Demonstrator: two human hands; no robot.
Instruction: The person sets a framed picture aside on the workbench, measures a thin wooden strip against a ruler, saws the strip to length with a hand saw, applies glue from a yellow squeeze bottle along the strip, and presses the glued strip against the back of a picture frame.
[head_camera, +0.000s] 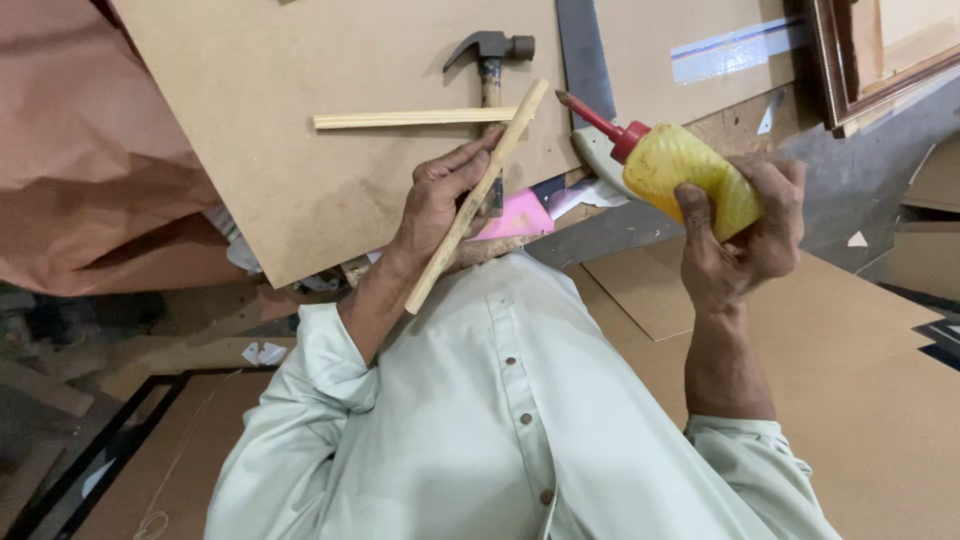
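Note:
My left hand (438, 198) grips a thin wooden stick (497, 158) around its middle and holds it slanted, upper end toward the top right. My right hand (748, 238) is wrapped around a yellow glue bottle (683, 172) with a red nozzle (600, 122). The nozzle tip points at the stick's upper end and sits just to the right of it; I cannot tell whether they touch. Both hands are raised over the edge of a brown fibreboard sheet (300, 150). My pale green shirt (500, 430) fills the lower middle.
On the board lie a second wooden strip (410, 119) and a claw hammer (490, 52). A grey metal strip (585, 50) lies beside them and a pink object (518, 216) sits under my left hand. A wooden picture frame (850, 60) is at top right, cardboard sheets (860, 360) at right, brown paper (80, 150) at left.

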